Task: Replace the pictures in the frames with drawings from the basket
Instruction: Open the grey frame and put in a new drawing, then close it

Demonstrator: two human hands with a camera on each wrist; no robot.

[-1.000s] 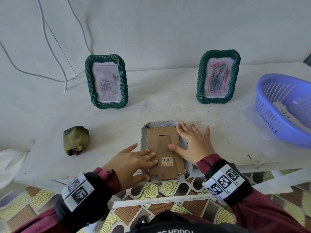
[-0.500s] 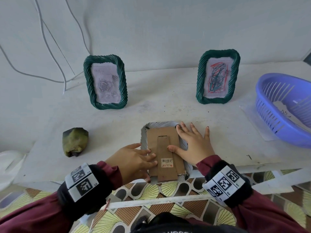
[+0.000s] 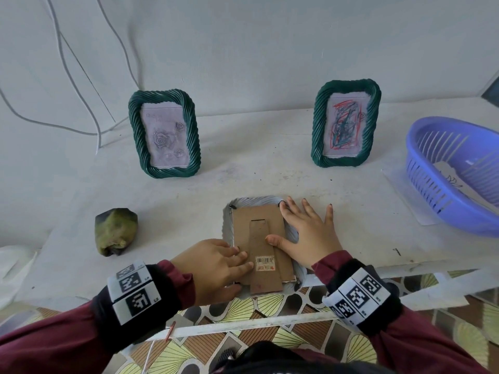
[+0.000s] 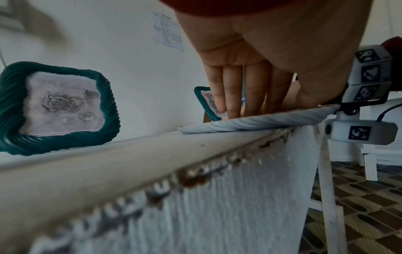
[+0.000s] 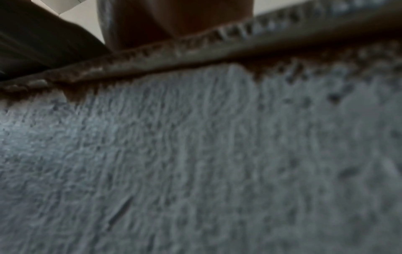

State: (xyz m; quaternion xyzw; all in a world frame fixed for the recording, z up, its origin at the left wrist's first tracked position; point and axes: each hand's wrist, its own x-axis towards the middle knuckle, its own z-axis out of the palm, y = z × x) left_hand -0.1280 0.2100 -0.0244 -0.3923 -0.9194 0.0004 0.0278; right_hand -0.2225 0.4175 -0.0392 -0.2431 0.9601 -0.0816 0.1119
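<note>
I saw the white frame (image 3: pixel 263 244) lying face down at the near edge of the bench (image 3: pixel 189 201), its brown cardboard back (image 3: pixel 259 233) up, exactly where it had lain a second earlier. My left hand (image 3: pixel 216 268) rested at the frame's left side, its fingers (image 3: pixel 240 259) loosely bent, tips on the cardboard beside the barcode sticker (image 3: pixel 265 263); it gripped nothing that I could make out. Compared with a second before, that hand had crept slightly up along the left edge, and the left wrist had swung outward. In the left wrist view the fingers (image 4: pixel 232 92) pointed down onto the ribbed white rim (image 4: pixel 256 122). My right hand (image 3: pixel 310 233) lay flat and spread, palm on the frame's right rim, thumb pressed on the cardboard stand; it had not shifted. The right wrist view was dark and showed only the bench's front edge.

Two green frames stood upright at the back, the left one (image 3: pixel 164 133) with a pencil rose drawing, the right one (image 3: pixel 345 122) with a red and blue scribble, both unmoved. The purple basket (image 3: pixel 432 168) sat far right with a drawing (image 3: pixel 453 182) inside. A green lump (image 3: pixel 116 230) sat on the left.
</note>
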